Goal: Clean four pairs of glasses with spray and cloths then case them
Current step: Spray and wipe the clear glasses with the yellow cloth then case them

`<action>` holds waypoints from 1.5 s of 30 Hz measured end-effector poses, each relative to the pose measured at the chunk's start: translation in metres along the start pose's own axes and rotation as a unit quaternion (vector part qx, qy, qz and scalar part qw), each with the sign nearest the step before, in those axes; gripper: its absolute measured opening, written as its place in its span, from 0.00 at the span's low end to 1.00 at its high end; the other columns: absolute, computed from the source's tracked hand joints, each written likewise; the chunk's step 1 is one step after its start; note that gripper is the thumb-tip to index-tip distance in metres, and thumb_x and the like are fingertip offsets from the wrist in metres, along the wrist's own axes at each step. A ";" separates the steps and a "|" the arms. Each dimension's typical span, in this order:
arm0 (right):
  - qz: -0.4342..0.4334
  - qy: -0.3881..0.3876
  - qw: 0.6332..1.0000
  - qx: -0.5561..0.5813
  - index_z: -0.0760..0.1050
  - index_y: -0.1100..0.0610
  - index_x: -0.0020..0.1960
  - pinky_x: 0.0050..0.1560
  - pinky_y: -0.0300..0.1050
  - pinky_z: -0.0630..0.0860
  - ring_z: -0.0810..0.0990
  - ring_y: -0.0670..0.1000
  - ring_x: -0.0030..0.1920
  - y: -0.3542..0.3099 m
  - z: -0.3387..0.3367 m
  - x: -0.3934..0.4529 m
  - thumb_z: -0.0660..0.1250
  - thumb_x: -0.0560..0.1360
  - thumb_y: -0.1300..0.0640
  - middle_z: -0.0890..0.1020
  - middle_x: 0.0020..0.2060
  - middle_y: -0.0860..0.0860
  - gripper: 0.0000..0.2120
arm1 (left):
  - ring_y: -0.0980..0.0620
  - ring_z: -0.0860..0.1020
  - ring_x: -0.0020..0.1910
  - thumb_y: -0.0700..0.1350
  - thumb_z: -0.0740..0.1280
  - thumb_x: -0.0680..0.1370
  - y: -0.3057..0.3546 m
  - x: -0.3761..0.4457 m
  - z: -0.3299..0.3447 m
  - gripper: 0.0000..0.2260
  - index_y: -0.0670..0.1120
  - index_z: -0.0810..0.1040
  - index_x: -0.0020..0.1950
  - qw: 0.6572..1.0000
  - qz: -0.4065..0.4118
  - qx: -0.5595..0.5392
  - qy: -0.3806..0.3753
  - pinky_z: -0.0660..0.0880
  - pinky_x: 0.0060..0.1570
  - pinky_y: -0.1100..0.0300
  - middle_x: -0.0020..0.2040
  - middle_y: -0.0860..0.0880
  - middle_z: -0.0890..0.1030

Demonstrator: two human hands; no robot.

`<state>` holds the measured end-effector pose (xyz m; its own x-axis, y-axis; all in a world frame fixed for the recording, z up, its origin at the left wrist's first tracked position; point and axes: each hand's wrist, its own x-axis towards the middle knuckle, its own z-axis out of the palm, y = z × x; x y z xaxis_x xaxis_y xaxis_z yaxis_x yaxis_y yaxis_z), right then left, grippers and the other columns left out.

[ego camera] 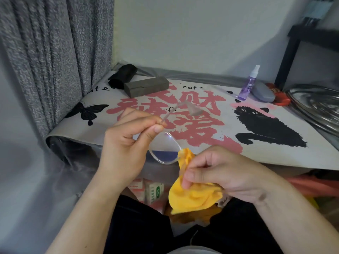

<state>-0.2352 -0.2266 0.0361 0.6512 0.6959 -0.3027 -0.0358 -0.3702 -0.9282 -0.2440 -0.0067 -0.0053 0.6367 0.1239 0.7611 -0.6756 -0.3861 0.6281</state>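
One pair of glasses (161, 153) is being wiped: the left hand (126, 143) is pinching its arm, the right hand (216, 173) is rubbing the right lens with the yellow cloth (194, 197) gripped in curled fingers. Next probably the left lens.

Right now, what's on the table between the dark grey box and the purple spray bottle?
In the head view, nothing stands between the dark grey box and the purple spray bottle; only the printed table cover with the word "cat".

A grey curtain (55, 52) hangs left of a printed mat (275, 154); a metal bowl (319, 107) sits right.
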 end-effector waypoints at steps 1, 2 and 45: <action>-0.012 -0.013 1.000 0.017 0.86 0.56 0.41 0.36 0.36 0.74 0.79 0.45 0.36 0.000 -0.001 -0.001 0.75 0.71 0.55 0.83 0.36 0.53 0.04 | 0.53 0.80 0.48 0.42 0.69 0.79 -0.002 -0.001 0.001 0.07 0.54 0.84 0.49 1.000 -0.016 -0.010 0.001 0.74 0.52 0.61 0.47 0.57 0.83; -0.024 -0.036 0.999 0.029 0.86 0.55 0.42 0.35 0.35 0.73 0.78 0.44 0.35 -0.002 -0.002 -0.002 0.75 0.72 0.58 0.82 0.36 0.52 0.02 | 0.54 0.80 0.48 0.42 0.69 0.79 -0.004 -0.002 0.001 0.07 0.54 0.84 0.48 0.999 -0.033 -0.019 0.004 0.74 0.51 0.61 0.47 0.57 0.83; 0.009 0.169 0.955 0.243 0.78 0.68 0.59 0.57 0.62 0.80 0.83 0.69 0.54 0.019 0.010 0.009 0.71 0.69 0.61 0.83 0.52 0.69 0.20 | 0.53 0.77 0.46 0.42 0.68 0.80 0.003 0.002 -0.004 0.04 0.50 0.81 0.49 0.999 0.035 0.024 -0.002 0.70 0.50 0.63 0.45 0.55 0.80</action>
<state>-0.2375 -0.2206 0.0137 0.8516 0.4236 -0.3090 -0.3435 0.0056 -0.9391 -0.2462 -0.0036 -0.0015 0.5899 0.0902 0.8024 -0.7001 -0.4379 0.5640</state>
